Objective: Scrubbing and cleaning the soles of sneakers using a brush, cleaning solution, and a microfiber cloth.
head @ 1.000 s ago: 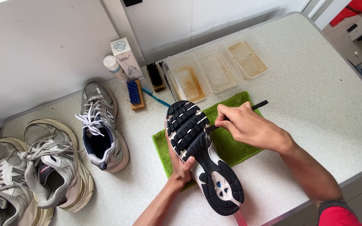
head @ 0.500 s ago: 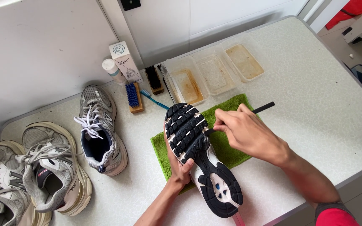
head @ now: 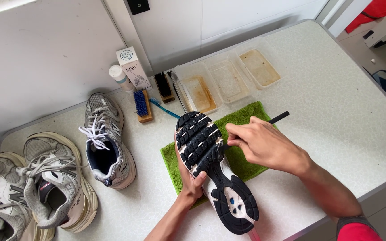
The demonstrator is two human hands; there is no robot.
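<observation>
From the head camera, the left hand (head: 192, 182) grips a running shoe (head: 213, 172) from underneath, fingers curled round its midfoot, so that the black, deeply grooved rubber sole with white and blue insets faces up; the shoe is held above the near edge of the tabletop (head: 336, 111), over a green terry towel (head: 242, 156) with a nubby pile. The right hand (head: 264, 145) pinches a thin black stick-shaped tool (head: 277, 118) between thumb and fingertips, its matte handle sticking out toward the right edge, its working end hidden at the sole's forefoot tread where the fingers meet the rubber. The tabletop is a pale speckled surface with rounded corners. Along its far edge lie three shallow clear plastic trays (head: 228, 80), rectangular with brownish stains inside, beside a dark-bristled wooden brush (head: 163, 87), a blue-bristled wooden block brush (head: 141, 105), a blue toothbrush (head: 164, 108), a slim white carton (head: 132, 69) and a white cylindrical bottle (head: 120, 78). Toward the left edge stands a grey mesh sneaker (head: 106, 140) with white laces and a dark lining, upright; at the near left corner sit two more worn grey sneakers (head: 32, 187), touching each other, laces loose.
</observation>
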